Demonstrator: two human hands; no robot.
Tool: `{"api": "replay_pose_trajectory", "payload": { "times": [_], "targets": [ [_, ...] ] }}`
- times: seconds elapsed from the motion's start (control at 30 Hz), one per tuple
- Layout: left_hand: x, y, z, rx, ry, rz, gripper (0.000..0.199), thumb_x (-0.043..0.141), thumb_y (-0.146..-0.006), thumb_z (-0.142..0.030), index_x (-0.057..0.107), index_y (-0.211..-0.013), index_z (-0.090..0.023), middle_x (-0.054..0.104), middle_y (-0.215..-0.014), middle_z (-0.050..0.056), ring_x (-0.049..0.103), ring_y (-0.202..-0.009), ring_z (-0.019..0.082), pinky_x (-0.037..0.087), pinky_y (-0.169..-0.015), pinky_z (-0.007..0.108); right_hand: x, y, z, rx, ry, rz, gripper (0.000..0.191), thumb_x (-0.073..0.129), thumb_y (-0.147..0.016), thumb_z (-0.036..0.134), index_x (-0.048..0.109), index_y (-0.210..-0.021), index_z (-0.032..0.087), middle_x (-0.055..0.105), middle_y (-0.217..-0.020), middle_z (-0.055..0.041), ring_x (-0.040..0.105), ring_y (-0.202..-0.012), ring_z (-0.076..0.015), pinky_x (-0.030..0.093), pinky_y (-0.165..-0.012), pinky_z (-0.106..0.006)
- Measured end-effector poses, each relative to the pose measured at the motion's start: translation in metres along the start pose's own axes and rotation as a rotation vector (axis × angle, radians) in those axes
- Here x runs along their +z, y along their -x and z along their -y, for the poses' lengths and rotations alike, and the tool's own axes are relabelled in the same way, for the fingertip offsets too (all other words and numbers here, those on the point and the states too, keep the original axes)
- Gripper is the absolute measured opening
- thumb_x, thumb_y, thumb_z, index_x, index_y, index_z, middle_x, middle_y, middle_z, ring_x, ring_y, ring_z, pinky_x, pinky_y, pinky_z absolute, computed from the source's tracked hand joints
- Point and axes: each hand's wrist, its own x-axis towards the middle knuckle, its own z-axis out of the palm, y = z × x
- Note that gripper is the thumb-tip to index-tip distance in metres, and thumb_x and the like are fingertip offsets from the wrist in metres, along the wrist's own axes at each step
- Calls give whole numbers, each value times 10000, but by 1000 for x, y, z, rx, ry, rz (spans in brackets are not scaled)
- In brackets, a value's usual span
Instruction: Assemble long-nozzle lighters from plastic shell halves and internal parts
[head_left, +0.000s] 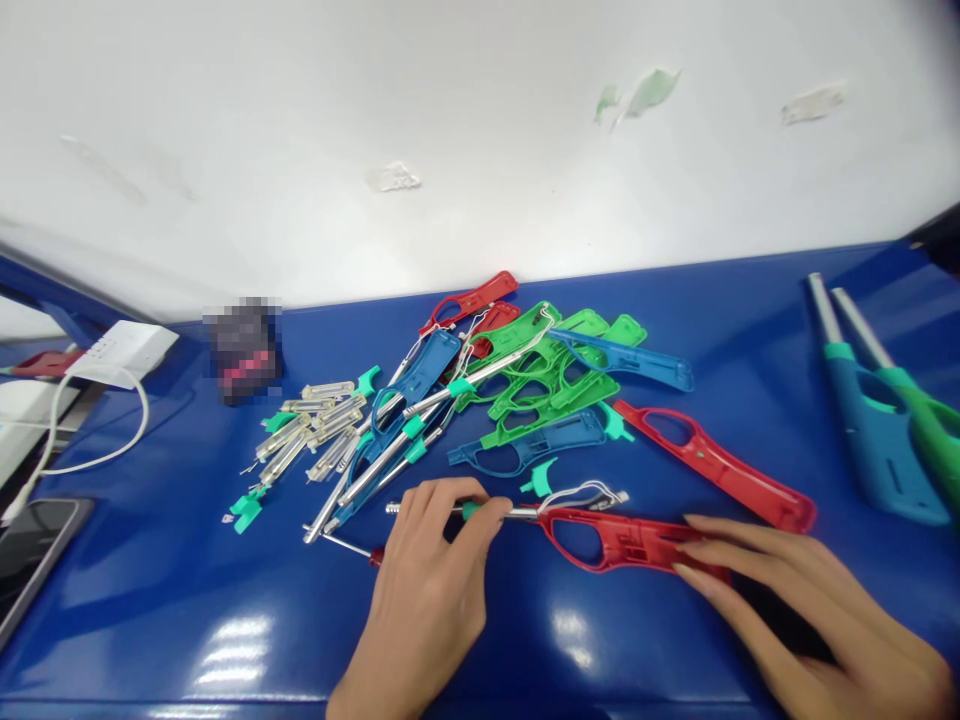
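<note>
My left hand (431,575) is closed round a metal lighter tube (523,513) with a green collar, its perforated tip showing left of my fingers. White wires (577,490) trail from the tube's right end over a red lighter casing half (626,542). This casing half lies with its hollow inside up, its narrow end meeting the tube. My right hand (817,610) has its fingertips and thumb on the casing's wide end, partly covering it. Beside my left hand, a screwdriver (375,556) with a thin shaft and red handle is partly hidden.
Loose green casing halves (562,390), metal tubes (382,460) and clear fuel tanks (285,455) lie beyond my hands. Another red casing half (720,460) rests nearby. Two whole lighters, one blue (877,440), are at right. A phone (37,550) and white cable (142,410) are at left.
</note>
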Motion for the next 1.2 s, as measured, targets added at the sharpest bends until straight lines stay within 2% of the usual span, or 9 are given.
{"api": "replay_pose_trajectory", "payload": {
  "times": [0.13,0.33,0.5,0.63,0.9,1.1,1.2],
  "targets": [
    [2,0,2,33,-6,-4,493,523,-931,115,659,-1278,-208,598,-1165,98,571,-1028,247,479,-849,422,2,0,-2,-32,14,7,168,660,-1013,319,714,-1171,300,686,-1274,4,649,-1182,-228,445,-1130,-394],
    [2,0,2,56,-15,4,542,513,-906,138,666,-1305,-196,600,-1176,116,567,-1045,264,503,-845,435,0,-1,-1,-51,31,20,160,647,-1023,327,715,-1165,299,687,-1255,0,645,-1175,-215,440,-1135,-378],
    [3,0,2,64,-22,11,583,515,-889,149,666,-1331,-202,603,-1178,115,567,-1049,266,508,-847,440,-2,-4,1,-96,19,6,168,649,-1015,252,718,-1158,308,679,-1264,-4,642,-1170,-222,468,-1085,-395],
    [4,-1,3,72,-26,19,610,506,-882,153,664,-1348,-208,604,-1184,113,566,-1058,266,510,-859,443,-2,-4,-2,-125,33,35,174,601,-1043,256,718,-1159,312,681,-1261,0,634,-1184,-208,434,-1127,-370],
    [3,-5,1,79,-37,14,556,513,-919,121,660,-1351,-199,621,-1177,118,571,-1046,268,517,-857,448,-3,-1,-4,-115,15,34,177,615,-1037,246,721,-1161,313,669,-1283,3,634,-1183,-217,459,-1108,-392],
    [5,-7,-4,75,-13,-37,359,618,-992,-30,649,-1323,-166,652,-1128,92,578,-1027,241,493,-880,415,-4,-1,-4,-108,10,46,200,596,-1043,232,716,-1183,311,653,-1306,8,620,-1213,-209,442,-1135,-380],
    [8,-6,-4,107,6,-38,365,608,-975,28,664,-1280,-165,658,-1135,78,588,-1041,224,471,-898,399,-3,-3,-4,-160,27,48,215,561,-1060,226,717,-1182,310,671,-1292,18,622,-1208,-194,417,-1158,-356]
  ]
}}
